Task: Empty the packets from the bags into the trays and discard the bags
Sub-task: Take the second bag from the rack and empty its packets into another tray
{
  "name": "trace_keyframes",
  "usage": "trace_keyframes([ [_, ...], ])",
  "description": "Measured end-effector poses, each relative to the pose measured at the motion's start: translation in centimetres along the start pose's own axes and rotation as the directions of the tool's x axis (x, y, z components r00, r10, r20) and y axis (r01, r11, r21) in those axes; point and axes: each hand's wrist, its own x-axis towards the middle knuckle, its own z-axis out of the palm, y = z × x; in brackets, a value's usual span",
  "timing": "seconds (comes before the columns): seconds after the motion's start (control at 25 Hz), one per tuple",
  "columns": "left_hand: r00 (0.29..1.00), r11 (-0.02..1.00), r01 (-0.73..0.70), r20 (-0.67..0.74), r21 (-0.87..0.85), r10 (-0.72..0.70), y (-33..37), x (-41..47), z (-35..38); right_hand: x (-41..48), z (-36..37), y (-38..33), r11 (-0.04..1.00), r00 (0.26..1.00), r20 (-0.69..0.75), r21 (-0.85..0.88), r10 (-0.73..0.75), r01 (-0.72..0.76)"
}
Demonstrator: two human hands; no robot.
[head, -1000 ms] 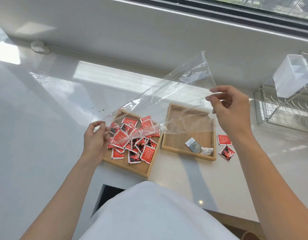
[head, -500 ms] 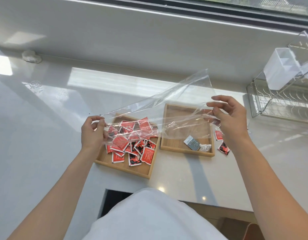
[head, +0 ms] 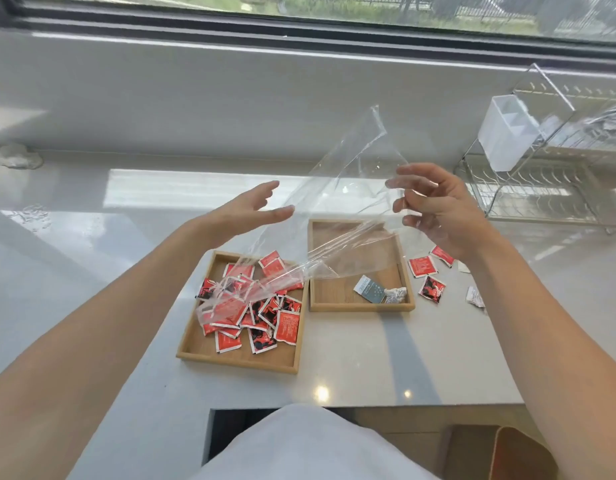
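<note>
An empty clear plastic bag (head: 337, 209) hangs in the air over two wooden trays. My right hand (head: 438, 209) pinches its upper edge between thumb and fingers. My left hand (head: 245, 211) is flat with fingers apart beside the bag, holding nothing; its fingertips are at the film. The bag's lower end droops over the left tray (head: 199, 351), which holds several red packets (head: 285, 327). The right tray (head: 360, 304) holds a dark blue-grey packet (head: 368, 289) and a crumpled silver piece (head: 396, 294).
Three red packets (head: 431, 289) and a silver scrap (head: 474, 296) lie on the white counter right of the trays. A wire dish rack (head: 542, 188) with a white caddy (head: 505, 133) stands at the right. A window sill runs along the back.
My left hand has let go of the bag's left end and opened flat. The right hand has raised its end, so the bag now hangs slanted down toward the left tray.
</note>
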Motion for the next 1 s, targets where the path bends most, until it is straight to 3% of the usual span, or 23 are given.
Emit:
trace_keyframes([
  [0.2,0.983,0.998,-0.046,0.174,-0.043,0.052,1.5,2.7,0.0,0.2,-0.9,-2.1,0.995,0.998,0.059,0.094,0.014,-0.019],
  [0.32,0.968,0.987,-0.107,0.213,-0.123,0.131,2.2,3.2,0.5,0.3,-2.0,-3.1,0.992,1.000,-0.004,0.125,0.007,-0.007],
  [0.4,0.963,0.966,-0.134,0.200,-0.219,0.179,2.8,3.5,0.9,0.5,-2.6,-3.4,0.984,0.996,-0.086,0.178,0.009,0.007],
  [0.52,0.967,0.924,-0.164,0.129,-0.345,0.220,4.3,3.8,1.4,0.4,-3.7,-3.3,0.895,0.982,-0.182,0.444,0.045,0.041],
  [0.72,0.969,0.863,-0.234,-0.032,-0.449,0.246,7.6,4.2,2.7,-1.0,-4.7,-1.4,0.721,0.985,-0.169,0.688,0.042,0.087],
  [0.84,0.963,0.835,-0.269,-0.122,-0.480,0.241,9.6,4.7,3.5,-1.6,-4.3,-0.6,0.788,0.993,-0.103,0.615,0.054,0.021],
  [1.0,0.943,0.817,-0.326,-0.225,-0.476,0.245,11.7,5.3,4.7,-1.6,-2.6,-1.5,0.974,0.988,-0.150,0.227,0.040,-0.005],
])
